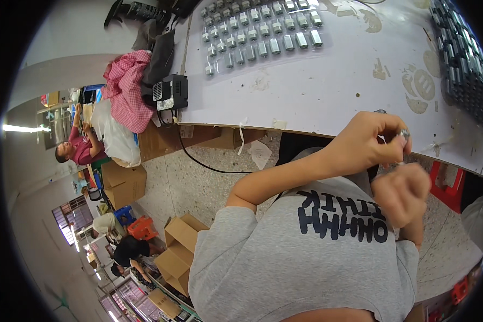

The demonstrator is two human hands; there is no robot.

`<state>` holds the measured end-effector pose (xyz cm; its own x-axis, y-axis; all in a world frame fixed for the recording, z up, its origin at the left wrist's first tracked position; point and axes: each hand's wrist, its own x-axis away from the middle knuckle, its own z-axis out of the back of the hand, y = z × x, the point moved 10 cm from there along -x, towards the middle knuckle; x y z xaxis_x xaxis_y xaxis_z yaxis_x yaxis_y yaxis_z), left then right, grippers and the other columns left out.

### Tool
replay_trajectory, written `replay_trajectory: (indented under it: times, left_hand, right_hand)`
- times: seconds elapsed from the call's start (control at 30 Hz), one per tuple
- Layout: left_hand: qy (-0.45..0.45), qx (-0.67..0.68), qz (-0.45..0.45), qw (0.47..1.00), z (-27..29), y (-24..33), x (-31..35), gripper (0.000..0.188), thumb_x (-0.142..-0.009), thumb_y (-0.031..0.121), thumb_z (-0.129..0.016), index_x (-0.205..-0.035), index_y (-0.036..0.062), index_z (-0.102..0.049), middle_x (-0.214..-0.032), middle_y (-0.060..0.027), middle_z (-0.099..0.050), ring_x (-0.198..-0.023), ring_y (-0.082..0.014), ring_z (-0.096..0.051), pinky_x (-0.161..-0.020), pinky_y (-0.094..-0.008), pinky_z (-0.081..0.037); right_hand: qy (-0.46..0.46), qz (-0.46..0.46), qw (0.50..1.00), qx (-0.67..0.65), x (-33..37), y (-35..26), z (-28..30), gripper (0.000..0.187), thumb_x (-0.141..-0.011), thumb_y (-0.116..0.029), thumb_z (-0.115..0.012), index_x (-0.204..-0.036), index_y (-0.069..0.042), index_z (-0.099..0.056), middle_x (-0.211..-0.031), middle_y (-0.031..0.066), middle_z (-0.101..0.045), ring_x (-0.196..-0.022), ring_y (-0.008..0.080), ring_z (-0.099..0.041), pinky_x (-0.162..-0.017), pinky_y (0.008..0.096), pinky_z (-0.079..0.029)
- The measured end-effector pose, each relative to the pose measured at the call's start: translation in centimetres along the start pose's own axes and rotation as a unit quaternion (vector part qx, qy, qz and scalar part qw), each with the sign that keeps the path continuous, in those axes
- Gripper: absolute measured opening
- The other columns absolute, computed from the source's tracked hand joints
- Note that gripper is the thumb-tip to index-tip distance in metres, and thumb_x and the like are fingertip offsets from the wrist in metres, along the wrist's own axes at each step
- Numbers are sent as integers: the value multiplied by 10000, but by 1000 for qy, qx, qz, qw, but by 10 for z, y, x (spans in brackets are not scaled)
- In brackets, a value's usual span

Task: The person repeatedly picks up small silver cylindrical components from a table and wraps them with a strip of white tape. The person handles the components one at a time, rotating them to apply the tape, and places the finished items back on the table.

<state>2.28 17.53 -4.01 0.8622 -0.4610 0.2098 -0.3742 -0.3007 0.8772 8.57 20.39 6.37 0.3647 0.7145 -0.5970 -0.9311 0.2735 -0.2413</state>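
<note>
A white tabletop, blotched with tan stains, fills the view from 11 to 3 o'clock. At 12 o'clock it carries a clear plastic tray with rows of silver metal fittings; at 2 o'clock, a stack of dark trays packed with similar shiny pieces. A black power adapter sits at the corner toward 10 o'clock, beside a pink checked cloth. Beyond, at 9 o'clock, are a co-worker in a dark red shirt and a cardboard box; open cartons stand at 7 o'clock on speckled flooring.

At 3 o'clock, the left hand pinches a small metal piece, mostly covered by its fingers. The right hand, just below it, is motion-blurred; whether it grips anything cannot be told. The dark stack is cut off by the rim, and a red stool at 3 o'clock is partly hidden under the tabletop.

The near edge passes beneath the left hand, while the right hand is on the wearer's side of it. Bare, stained surface separates the left hand from the clear tray.
</note>
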Motion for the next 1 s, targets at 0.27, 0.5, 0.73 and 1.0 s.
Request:
replay_trajectory:
  times: [0.27, 0.5, 0.73, 1.0]
  left_hand:
    - [155, -31, -121, 980, 102, 52, 55, 258, -892, 253, -397, -956, 30, -510, -710, 0, -489, -545, -34, -386, -458, -156, -320]
    - [288, -145, -147, 935, 146, 88, 110, 324, -883, 150, -422, -1147, -38, -434, -965, -194, -584, -764, -152, -603, -586, -192, -481]
    - [285, -122, -138, 941, 141, 95, 119, 248, -890, 145, -392, -1028, -42, -479, -956, -210, -591, -814, -196, -618, -603, -204, -495]
    - [396, -300, -150, 855, 209, 106, 155, 172, -842, 57, -471, -973, -55, -472, -1044, -188, -565, -921, -195, -576, -688, -252, -490]
  right_hand:
    - [237, -111, 798, -544, 3, 56, 3, 192, -879, -276, -454, -739, -149, -418, -615, -34, -513, -673, 138, -477, -537, 230, -392]
    - [253, -103, 697, -662, 5, 53, 7, 111, -868, -176, -477, -798, -105, -428, -637, 21, -537, -495, 114, -511, -418, 195, -355]
    - [260, -27, 665, -700, 13, 45, 44, 148, -789, -10, -542, -920, -22, -474, -592, 98, -572, -390, 117, -473, -351, 181, -337]
    - [314, 10, 564, -764, 23, 46, 84, 262, -767, 22, -545, -1016, 9, -466, -557, 152, -588, -337, 127, -472, -299, 183, -346]
